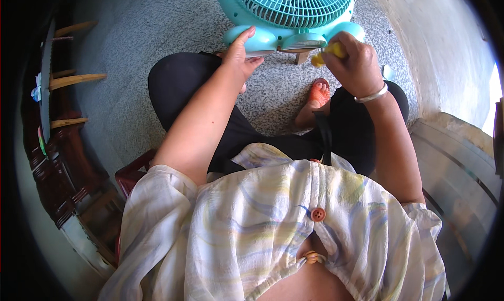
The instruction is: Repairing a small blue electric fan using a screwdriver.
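Note:
A turquoise electric fan (294,23) with a round slatted grille stands at the top of the head view. Rounded lobes stick out along its near side. My left hand (242,62) grips the left lobe, thumb on top and fingers spread below its edge. In my right hand (356,62), fingers closed, is a yellow-handled screwdriver (335,51), held close to the fan's middle and right lobes. Its tip is too small to make out, so I cannot tell whether it touches the fan.
Speckled grey floor (123,86) spreads around my bent knees. A foot in an orange sandal (318,93) rests below the fan. Dark wooden furniture (68,164) lines the left side; a pale wall (420,44) and a grey panelled surface (457,170) are at the right.

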Demonstrator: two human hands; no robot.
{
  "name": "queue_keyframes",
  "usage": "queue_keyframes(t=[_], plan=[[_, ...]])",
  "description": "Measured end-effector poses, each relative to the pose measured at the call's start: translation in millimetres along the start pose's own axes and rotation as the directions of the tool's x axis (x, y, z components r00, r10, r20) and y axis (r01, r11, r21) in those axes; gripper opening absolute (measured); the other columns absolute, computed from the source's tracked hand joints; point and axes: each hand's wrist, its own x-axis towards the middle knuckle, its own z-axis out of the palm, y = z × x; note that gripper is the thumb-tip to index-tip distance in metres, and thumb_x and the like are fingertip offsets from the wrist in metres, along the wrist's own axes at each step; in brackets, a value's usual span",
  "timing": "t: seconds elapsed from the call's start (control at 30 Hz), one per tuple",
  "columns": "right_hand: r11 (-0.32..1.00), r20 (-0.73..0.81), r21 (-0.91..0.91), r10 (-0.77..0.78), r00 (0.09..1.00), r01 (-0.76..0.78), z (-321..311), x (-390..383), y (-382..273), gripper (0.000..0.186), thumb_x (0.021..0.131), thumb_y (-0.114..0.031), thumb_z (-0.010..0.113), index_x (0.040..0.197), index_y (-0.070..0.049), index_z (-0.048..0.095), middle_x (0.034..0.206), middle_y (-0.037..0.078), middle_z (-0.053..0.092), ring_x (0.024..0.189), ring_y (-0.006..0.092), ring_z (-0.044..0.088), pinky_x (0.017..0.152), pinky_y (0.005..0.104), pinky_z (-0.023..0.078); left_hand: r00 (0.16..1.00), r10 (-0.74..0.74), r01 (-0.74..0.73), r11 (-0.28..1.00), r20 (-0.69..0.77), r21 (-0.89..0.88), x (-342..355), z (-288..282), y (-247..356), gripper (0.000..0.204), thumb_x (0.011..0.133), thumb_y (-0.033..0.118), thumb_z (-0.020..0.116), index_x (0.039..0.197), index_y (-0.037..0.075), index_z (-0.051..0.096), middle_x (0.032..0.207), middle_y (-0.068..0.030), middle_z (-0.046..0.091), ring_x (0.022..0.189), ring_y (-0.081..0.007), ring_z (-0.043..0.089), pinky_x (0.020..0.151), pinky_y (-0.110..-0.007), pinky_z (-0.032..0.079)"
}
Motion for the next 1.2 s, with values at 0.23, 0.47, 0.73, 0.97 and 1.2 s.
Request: queue_keyframes(t=[0.23,0.47,0.73,0.97,1.2], plan=[[0.935,0.055,0.215,0.277,0.959,-0.283,-26,-20,25,0.022,0.071,-0.017,0.062,0.081,0.002,0.057,0.066,0.012,0.056,0.061,0.0177,0.056,0.058,0.0290,0.045,0.959,-0.183,0.244,0.924,-0.218,0.296,-32,3,-9,0.072,0.064,0.040,0.076,0.121,0.009,0.043,0.111,-0.0153,0.048,0.103,-0.0299,0.050,0.082,-0.042,0.044],[0.762,-0.084,0.466,0.545,0.834,-0.451,-30,13,91,0.019,0.072,-0.011,0.051,0.080,0.003,0.060,0.063,0.012,0.060,0.058,0.0197,0.062,0.058,0.0288,0.049,0.414,0.617,-0.753,-0.181,0.669,0.632,-51,39,-9,0.028,0.064,0.006,0.066,0.090,0.001,0.058,0.088,-0.0136,0.058,0.080,-0.0281,0.059,0.072,-0.036,0.048],[0.856,0.064,-0.392,0.392,0.918,-0.338,6,33,133,0.081,0.055,-0.027,0.080,0.125,-0.009,0.045,0.101,0.018,0.061,0.096,0.0344,0.058,0.086,0.0390,0.046,0.502,0.409,-0.724,-0.284,0.762,0.629,-27,54,-21,0.034,0.062,0.005,0.069,0.091,0.005,0.051,0.090,-0.0155,0.056,0.086,-0.0341,0.055,0.077,-0.039,0.045],[0.875,0.122,-0.308,0.425,0.897,-0.373,17,24,132,0.084,0.050,-0.028,0.083,0.124,-0.011,0.046,0.102,0.016,0.061,0.097,0.0338,0.058,0.085,0.0387,0.047,0.549,0.482,-0.663,-0.247,0.683,0.707,-19,57,-25,0.030,0.066,0.009,0.070,0.089,0.003,0.050,0.087,-0.0160,0.058,0.080,-0.0310,0.059,0.070,-0.039,0.046],[0.870,-0.036,-0.306,0.396,0.918,-0.387,15,9,124,0.076,0.054,-0.025,0.081,0.121,-0.010,0.049,0.099,0.017,0.062,0.093,0.0316,0.060,0.082,0.0383,0.048,0.575,0.493,-0.665,-0.184,0.653,0.724,-27,56,-31,0.024,0.067,0.002,0.065,0.086,0.003,0.050,0.085,-0.0158,0.056,0.081,-0.0347,0.056,0.071,-0.041,0.045]])
